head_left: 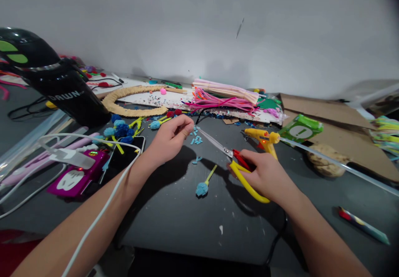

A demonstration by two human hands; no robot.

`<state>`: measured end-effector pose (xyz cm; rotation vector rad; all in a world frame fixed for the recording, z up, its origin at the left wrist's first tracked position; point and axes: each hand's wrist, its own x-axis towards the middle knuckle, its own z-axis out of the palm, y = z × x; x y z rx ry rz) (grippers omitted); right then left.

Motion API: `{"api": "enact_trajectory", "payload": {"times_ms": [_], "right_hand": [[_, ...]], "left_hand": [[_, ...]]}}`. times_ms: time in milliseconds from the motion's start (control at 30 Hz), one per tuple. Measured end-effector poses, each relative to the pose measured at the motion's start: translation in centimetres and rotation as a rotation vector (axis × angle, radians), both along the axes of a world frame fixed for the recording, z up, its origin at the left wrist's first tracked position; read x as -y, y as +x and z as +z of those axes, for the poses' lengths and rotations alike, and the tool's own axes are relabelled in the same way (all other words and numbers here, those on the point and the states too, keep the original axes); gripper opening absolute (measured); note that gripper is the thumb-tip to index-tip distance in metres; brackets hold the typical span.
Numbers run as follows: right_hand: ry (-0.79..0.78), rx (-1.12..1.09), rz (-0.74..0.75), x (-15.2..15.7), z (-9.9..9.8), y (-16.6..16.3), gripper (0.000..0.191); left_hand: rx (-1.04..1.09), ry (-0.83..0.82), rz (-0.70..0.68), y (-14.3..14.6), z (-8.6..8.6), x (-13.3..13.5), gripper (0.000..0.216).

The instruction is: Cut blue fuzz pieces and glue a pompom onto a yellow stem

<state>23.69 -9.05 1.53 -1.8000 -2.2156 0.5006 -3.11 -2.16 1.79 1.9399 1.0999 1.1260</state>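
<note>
Our left hand point(174, 138) has thumb and forefinger pinched together beside a scatter of blue scraps point(197, 140); whether a small piece sits between the fingertips we cannot tell. Our right hand point(262, 171) is wrapped around the handles of the scissors point(228, 152), with the blades pointing away from us and to the left, their tips near the left fingertips but apart from them.

To snip well here, we judge it best to keep the left pinch just clear of the blades, work with the tips alone, and make short cuts low over the table point(174, 231), so that bits so small drop in one heap. A steady right wrist should help, since the glue gun point(262, 138) stands just beyond that hand, its small light glowing, and a wide swing could knock it.

As for where things lie, most of the scraps are just beside the left fingertips, around the blade tips, with a few more a little nearer to us. The flower point(202, 189) rests on the table between our hands and closer to us than the scissor tips, its blue head toward us and its stem point(212, 174) slanting away to the right. Neither hand touches it.
</note>
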Motion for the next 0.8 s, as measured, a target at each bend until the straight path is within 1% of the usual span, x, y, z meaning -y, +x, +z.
{"api": "enact_trajectory", "payload": {"times_ms": [233,467,600,800], "right_hand": [[0.008,-0.012,-0.008,0.21,-0.02,-0.05,0.034],[0.064,0.008,-0.059,0.22,0.21,0.14,0.033],[0.061,0.016,-0.04,0.17,0.37,0.0,0.035],[0.071,0.057,-0.031,0.21,0.22,-0.18,0.038]], "left_hand": [[0.012,0.001,0.002,-0.17,-0.23,-0.11,0.019],[0.047,-0.062,-0.013,-0.16,0.01,0.04,0.025],[0.041,-0.088,-0.031,-0.19,0.08,0.02,0.028],[0.021,-0.091,-0.022,-0.12,0.09,0.08,0.029]]}}
